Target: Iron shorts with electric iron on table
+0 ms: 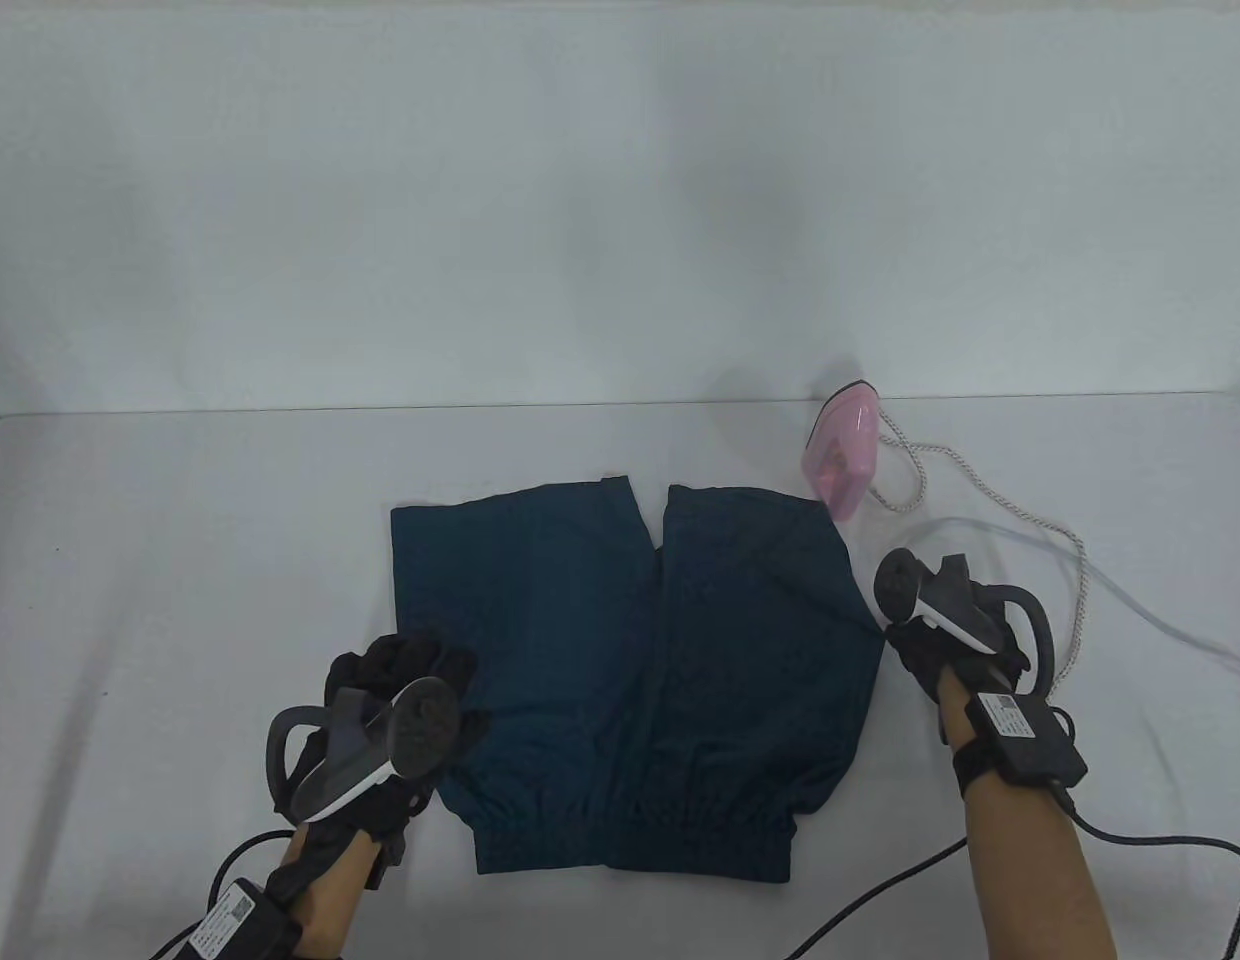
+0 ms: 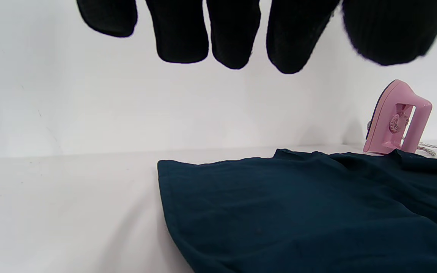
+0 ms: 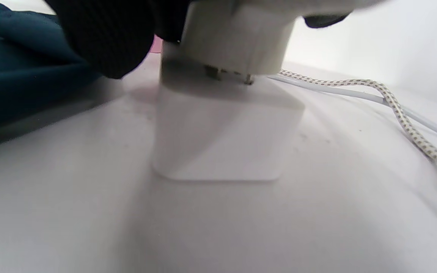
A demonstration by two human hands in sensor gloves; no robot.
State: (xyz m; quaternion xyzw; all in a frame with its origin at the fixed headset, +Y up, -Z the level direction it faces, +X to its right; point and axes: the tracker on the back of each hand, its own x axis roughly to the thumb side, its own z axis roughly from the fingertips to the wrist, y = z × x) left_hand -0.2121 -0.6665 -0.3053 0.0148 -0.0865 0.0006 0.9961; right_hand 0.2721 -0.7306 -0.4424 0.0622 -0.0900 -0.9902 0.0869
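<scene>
shorts (image 1: pixel 645 660) lie flat at lower centre of the table (image 1: pixel 180 560), waistband toward the bottom edge. pink iron (image 1: pixel 842 452) stands upright just beyond, nose up. left hand (image 1: pixel 395 725) hovers, fingers spread. right hand (image 1: pixel 945 630) holds a white plug (image 3: pixel 237 38) over a socket block (image 3: pixel 226 132). no writing is legible.

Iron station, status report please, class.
Left hand open above shorts. Right hand holds plug at socket block. Iron upright, untouched.
</scene>
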